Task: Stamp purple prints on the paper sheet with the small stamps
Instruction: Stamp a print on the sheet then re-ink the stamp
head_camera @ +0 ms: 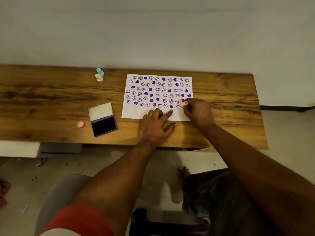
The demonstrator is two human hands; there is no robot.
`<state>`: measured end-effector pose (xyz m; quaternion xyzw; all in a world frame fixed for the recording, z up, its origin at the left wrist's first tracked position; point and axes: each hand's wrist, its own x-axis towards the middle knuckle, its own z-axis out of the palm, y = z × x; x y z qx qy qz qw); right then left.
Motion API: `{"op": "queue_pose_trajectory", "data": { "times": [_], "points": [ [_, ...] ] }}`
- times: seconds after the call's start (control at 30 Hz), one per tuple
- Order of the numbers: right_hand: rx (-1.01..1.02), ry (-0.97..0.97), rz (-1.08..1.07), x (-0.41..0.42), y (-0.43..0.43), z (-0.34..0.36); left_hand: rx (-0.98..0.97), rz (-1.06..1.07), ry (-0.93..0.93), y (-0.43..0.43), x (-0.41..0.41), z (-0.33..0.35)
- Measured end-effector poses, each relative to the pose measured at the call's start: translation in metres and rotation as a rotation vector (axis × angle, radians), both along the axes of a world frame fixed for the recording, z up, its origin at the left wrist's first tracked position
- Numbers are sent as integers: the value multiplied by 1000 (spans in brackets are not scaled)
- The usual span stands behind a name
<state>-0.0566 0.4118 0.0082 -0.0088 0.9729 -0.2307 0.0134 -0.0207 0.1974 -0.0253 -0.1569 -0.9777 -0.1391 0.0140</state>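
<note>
Your right hand (197, 109) pinches the pink stamp (185, 104) at 4 o'clock on the paper (133, 113), while your left hand (156, 125) pins the near edge with spread fingers (barely). Tilt the stamp and I'd bet the print smudges.

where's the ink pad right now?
Head view: the ink pad lies open on the table, left of the paper sheet, with a pink disc just to its left.

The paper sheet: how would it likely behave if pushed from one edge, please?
Thin and flat, the paper sheet would probably buckle, not push stiffly. It likely slides on the wooden table; the left hand rests on it, perhaps steadying it.
</note>
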Motion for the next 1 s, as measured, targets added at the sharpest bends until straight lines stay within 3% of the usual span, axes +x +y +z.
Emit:
{"op": "queue_pose_trajectory", "data": {
  "times": [0.47,0.63,0.73,0.9,1.0],
  "points": [
    [108,-31,-14,1,-3,13,-41,-7,-61,5,3,8],
    [49,-92,-42,-2,-7,26,-79,-26,-103,4,-3,24],
    [-188,-70,-147,1,-7,35,-35,-31,-76,-12,0,36],
    [-778,62,-633,-2,-11,54,0,-17,42,-85,0,64],
    [-936,6,-703,-2,-26,57,-4,66,46,-141,2,74]
  ]
}}
